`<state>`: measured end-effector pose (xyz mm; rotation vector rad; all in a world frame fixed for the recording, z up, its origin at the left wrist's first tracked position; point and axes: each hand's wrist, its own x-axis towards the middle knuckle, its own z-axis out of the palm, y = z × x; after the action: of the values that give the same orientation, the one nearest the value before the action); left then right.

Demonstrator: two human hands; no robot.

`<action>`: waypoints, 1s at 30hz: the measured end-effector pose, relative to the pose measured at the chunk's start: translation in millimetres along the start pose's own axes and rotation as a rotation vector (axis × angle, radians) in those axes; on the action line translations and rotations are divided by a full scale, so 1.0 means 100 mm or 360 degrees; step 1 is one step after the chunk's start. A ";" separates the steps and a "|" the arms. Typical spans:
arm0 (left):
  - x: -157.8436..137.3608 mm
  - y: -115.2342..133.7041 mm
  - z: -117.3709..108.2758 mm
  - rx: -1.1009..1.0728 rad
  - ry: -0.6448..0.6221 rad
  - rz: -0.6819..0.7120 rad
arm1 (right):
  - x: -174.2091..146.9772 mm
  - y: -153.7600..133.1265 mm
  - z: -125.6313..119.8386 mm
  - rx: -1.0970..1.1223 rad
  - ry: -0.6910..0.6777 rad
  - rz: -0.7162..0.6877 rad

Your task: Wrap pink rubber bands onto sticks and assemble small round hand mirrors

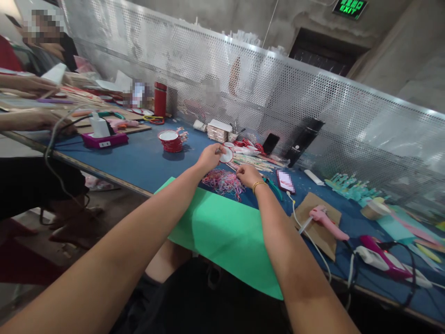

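Note:
My left hand (210, 157) is closed on a small round white disc (226, 155) with a red rim, above the blue table. My right hand (249, 176), a gold bracelet at its wrist, is pinched just right of the disc; what lies between its fingertips, if anything, is too small to make out. Beneath both hands spreads a tangled heap of pink, purple and pale thin cords (224, 182). A green sheet (222, 227) hangs over the table's front edge, under my forearms. To the left stands a stack of red-rimmed white discs (171, 140).
A pink glue gun (327, 221) rests on cardboard (308, 206) at the right, near a purple power strip (385, 257) and trailing cables. Thin sticks (259, 162) and a phone (286, 181) lie beyond my hands. A co-worker's hands (38, 118) are at the left.

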<state>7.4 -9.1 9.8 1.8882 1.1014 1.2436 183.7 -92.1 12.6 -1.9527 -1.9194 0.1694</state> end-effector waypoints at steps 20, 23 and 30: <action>-0.04 0.08 -0.02 -0.0148 0.0120 0.0020 | -0.03 -0.02 -0.07 0.0193 0.0100 -0.0036; -0.04 0.09 -0.02 -0.0142 0.0103 0.0008 | -0.04 -0.03 -0.09 0.0203 0.0122 -0.0049; -0.09 0.16 -0.03 -0.0247 0.0045 0.0042 | -0.06 -0.03 -0.11 0.0201 0.0201 -0.0069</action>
<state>7.6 -24.0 20.9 1.7787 0.9683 1.3346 184.1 -99.7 23.0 -1.7951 -1.8228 0.1477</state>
